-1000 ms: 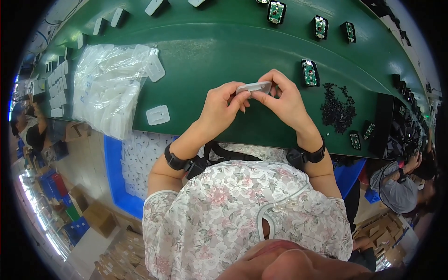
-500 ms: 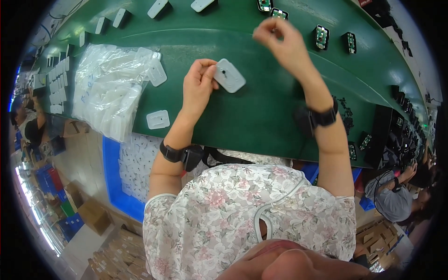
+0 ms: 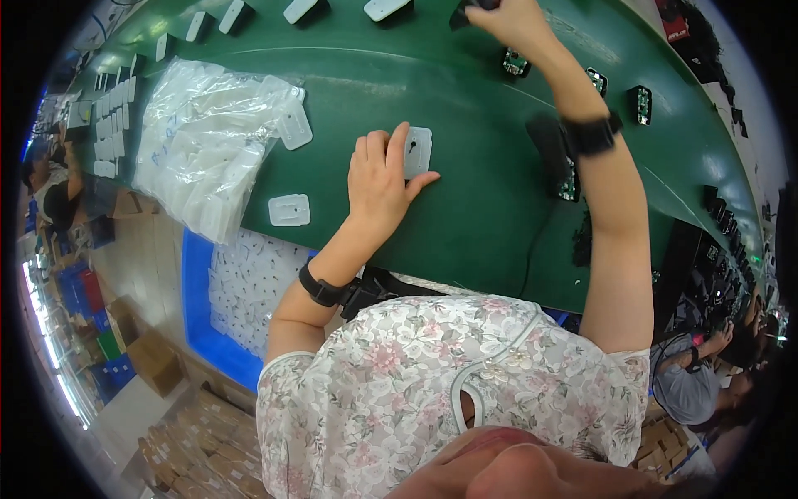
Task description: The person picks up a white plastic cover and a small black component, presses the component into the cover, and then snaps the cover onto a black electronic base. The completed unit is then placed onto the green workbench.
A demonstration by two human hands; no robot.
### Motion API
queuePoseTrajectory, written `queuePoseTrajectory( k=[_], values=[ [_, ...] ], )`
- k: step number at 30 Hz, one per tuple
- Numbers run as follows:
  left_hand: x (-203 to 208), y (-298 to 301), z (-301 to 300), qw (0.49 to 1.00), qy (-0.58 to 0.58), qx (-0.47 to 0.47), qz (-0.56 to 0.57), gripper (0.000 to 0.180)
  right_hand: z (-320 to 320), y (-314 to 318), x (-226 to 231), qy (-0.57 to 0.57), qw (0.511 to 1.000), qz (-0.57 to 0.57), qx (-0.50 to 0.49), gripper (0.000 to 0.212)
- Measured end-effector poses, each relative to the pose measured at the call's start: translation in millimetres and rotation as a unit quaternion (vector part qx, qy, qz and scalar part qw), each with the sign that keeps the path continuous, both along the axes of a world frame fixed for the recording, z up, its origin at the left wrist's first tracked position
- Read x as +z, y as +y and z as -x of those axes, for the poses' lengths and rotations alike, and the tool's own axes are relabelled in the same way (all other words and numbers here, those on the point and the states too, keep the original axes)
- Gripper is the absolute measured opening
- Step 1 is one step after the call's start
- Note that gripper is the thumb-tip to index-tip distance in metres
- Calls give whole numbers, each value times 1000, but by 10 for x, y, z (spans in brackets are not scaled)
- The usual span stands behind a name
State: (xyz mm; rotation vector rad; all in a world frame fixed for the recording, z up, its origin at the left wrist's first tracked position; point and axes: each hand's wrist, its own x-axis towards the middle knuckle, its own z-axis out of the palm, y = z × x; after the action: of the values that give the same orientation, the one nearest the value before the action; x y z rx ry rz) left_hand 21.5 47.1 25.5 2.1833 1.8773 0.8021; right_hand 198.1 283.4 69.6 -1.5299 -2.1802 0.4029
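Note:
On the green table lies a white plastic cover point(image 3: 421, 153) with a small dark spot on it. My left hand point(image 3: 378, 181) rests over its left edge, fingers stretched and thumb spread along the near side. At the far edge of the table, my right hand point(image 3: 519, 27) is closed round a dark casing point(image 3: 470, 13), partly covered by the fingers. Just below that hand stands a black casing with a green circuit board point(image 3: 515, 62). Another white cover point(image 3: 289, 210) lies near the table's front edge, left of my left forearm.
A clear plastic bag of white covers point(image 3: 199, 141) fills the left of the table. Assembled units point(image 3: 306, 9) line the far edge. More circuit-board casings point(image 3: 639, 106) stand at right. Below the table's left is a blue bin point(image 3: 196, 291) of small parts. Other people sit at both sides.
My left hand has lowered the white cover to the table and spread its fingers. My right hand has reached farther away and taken hold of a dark casing. The whole view has shifted slightly.

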Motion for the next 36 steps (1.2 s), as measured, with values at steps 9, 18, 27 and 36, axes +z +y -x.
queuePoseTrajectory(
  k=[9, 18, 27, 36],
  values=[
    [-16, 44, 218, 982, -83, -164, -38, 59, -417, -1810, 22, -47, 994, -9, 98, 37],
    [18, -28, 326, 954, -260, -151, 3, 55, 49, -2117, 64, 72, 986, -19, 148, 36],
    [-78, -31, 349, 975, -112, -190, -23, 50, 120, -2111, -21, 8, 984, -24, 175, 35],
    [16, -87, 306, 981, -14, -191, -28, 49, 92, -2208, -107, -64, 977, -106, 172, 40]
  ],
)
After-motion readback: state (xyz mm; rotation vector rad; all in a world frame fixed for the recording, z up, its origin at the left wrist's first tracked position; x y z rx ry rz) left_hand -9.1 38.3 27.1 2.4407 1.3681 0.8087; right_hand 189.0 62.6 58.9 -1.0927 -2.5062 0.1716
